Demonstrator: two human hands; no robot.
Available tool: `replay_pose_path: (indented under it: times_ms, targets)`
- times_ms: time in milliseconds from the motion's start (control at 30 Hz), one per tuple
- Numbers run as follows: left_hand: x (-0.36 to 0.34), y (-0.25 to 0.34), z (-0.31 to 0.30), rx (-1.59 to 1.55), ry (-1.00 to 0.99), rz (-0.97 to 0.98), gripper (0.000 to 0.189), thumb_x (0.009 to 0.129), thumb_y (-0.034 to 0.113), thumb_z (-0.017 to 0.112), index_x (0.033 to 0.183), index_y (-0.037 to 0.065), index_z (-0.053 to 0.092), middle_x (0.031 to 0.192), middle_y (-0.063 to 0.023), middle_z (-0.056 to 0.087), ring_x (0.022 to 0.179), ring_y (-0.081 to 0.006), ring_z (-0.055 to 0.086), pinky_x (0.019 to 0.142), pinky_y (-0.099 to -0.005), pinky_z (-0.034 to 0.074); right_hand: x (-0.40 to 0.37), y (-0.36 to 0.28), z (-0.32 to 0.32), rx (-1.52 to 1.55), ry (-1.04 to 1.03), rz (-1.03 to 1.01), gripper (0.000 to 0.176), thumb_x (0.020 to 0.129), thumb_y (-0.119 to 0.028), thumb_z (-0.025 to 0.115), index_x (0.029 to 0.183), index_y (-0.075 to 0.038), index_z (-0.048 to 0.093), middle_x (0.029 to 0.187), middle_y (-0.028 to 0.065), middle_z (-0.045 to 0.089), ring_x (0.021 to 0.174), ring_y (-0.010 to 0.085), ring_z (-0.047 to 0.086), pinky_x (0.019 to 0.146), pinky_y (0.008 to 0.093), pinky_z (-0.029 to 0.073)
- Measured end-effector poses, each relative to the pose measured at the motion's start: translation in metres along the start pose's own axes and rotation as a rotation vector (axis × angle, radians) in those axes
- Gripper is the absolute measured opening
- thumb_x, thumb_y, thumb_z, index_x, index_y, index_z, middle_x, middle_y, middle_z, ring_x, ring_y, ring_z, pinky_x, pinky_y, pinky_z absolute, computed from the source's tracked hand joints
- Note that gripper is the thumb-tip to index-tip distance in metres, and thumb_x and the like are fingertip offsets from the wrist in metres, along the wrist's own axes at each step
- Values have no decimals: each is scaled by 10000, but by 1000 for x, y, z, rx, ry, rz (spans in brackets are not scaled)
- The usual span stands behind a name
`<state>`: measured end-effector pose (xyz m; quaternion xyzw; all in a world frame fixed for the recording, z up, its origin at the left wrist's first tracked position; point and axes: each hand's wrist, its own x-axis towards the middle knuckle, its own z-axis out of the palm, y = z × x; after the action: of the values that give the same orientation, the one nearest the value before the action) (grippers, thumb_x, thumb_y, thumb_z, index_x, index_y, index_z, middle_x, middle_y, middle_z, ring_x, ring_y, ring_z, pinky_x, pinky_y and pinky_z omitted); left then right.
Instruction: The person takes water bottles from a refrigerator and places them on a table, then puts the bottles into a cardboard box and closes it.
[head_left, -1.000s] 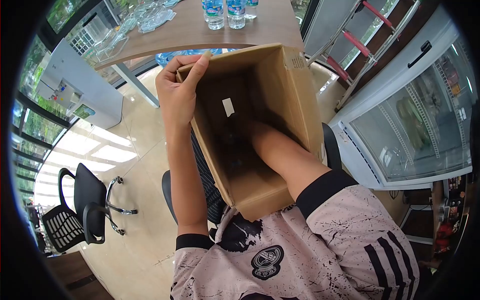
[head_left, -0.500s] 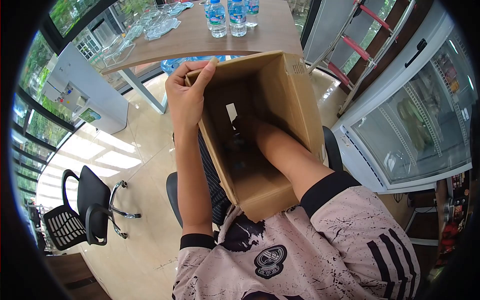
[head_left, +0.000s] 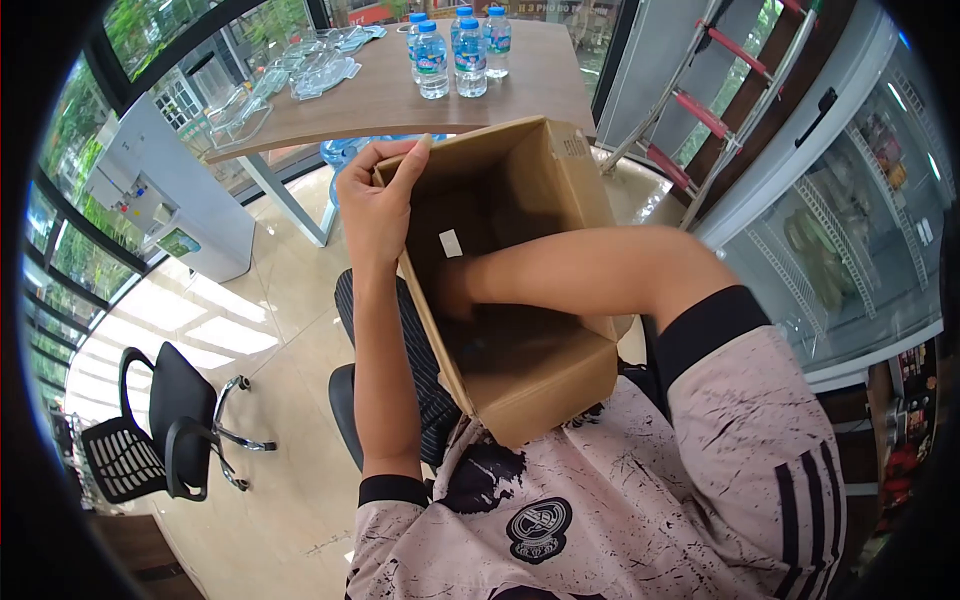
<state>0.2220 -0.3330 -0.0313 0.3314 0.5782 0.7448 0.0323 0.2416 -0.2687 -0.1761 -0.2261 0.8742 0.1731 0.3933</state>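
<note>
A deep cardboard box [head_left: 545, 395] is tilted with its open mouth toward me. My left hand [head_left: 383, 200] grips its upper left rim, thumb inside the edge and fingers outside. Inside the box is my right hand [head_left: 458, 290], dark and blurred, near the left inner wall; its fingers and anything in them cannot be made out. A small white label [head_left: 451, 243] shows on the inside, just above that hand. Something faint and shiny lies in the shadow below the hand, too dark to tell.
Several water bottles [head_left: 432, 62] and clear plastic containers [head_left: 325, 68] stand on a wooden table [head_left: 540, 80] ahead. A black chair [head_left: 180, 410] and a water dispenser [head_left: 170, 200] are left; a ladder [head_left: 700, 115] and a glass-door fridge [head_left: 820, 240] are right.
My right hand has moved left and down inside the box, and its elbow has swung up and outward. My left hand keeps its hold on the rim. More of the bottles shows.
</note>
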Motion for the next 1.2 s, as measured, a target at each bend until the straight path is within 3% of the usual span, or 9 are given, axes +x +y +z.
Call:
replay_pose_path:
  times_ms: [100,167,267,400,533,600,767,1100,1200]
  targets:
    - [-4,1,-14,-23,61,22,170,803,154,709,826,-7,659,727,10,611,636,-27,498,587,-161,377,-93,-14,-50,66,-15,-96,473,799,-441,608,1043,-40,667,1048,147,652,990,319,606,863,410,468]
    - [-6,2,-29,-20,84,6,160,802,143,707,826,-7,658,736,6,615,649,-32,509,594,-164,382,-174,-5,-89,172,250,-180,492,809,-450,609,1020,-6,638,889,171,668,844,331,634,769,412,496]
    - [-12,6,-49,-112,101,-47,148,803,134,702,823,-5,658,742,5,616,663,-33,512,605,-167,384,-243,37,-101,659,833,-455,333,863,-337,611,982,-26,585,732,52,622,671,162,608,631,290,491]
    - [-21,18,-57,61,241,12,149,806,135,697,804,-6,649,729,12,602,670,-34,506,627,-168,383,-254,128,-79,1430,1610,-948,264,869,-251,594,986,-19,556,694,52,562,641,156,572,693,301,499]
    - [-34,20,-72,95,321,-1,146,805,136,696,802,-1,648,732,13,598,678,-35,506,636,-171,383,-140,252,-23,1946,1989,-212,382,782,-178,626,1096,4,504,783,74,589,751,201,593,747,354,495]
    - [-42,23,-79,151,374,-12,143,807,134,694,804,-2,649,731,11,600,676,-38,509,640,-172,386,-88,271,-7,1737,1942,508,546,687,-194,697,1140,21,481,986,133,588,905,246,586,830,360,474]
    - [-50,24,-86,118,442,-9,144,813,135,691,826,-4,652,737,0,612,668,-42,522,634,-174,406,-33,294,-7,1560,1625,1030,839,574,-233,777,1253,27,358,1231,226,475,1141,332,488,959,381,409]
    - [-59,17,-104,133,523,34,134,805,116,697,834,-10,663,728,-9,621,674,-46,546,621,-179,430,-9,320,7,1211,1766,1082,869,534,-402,794,1236,-41,430,1153,206,567,1039,376,556,912,450,427]
    - [-62,20,-104,181,571,31,138,795,136,706,801,7,658,674,30,587,600,-19,491,526,-176,370,-5,334,33,1173,2052,665,624,571,-300,806,1092,-56,563,1021,124,625,919,287,602,834,381,459]
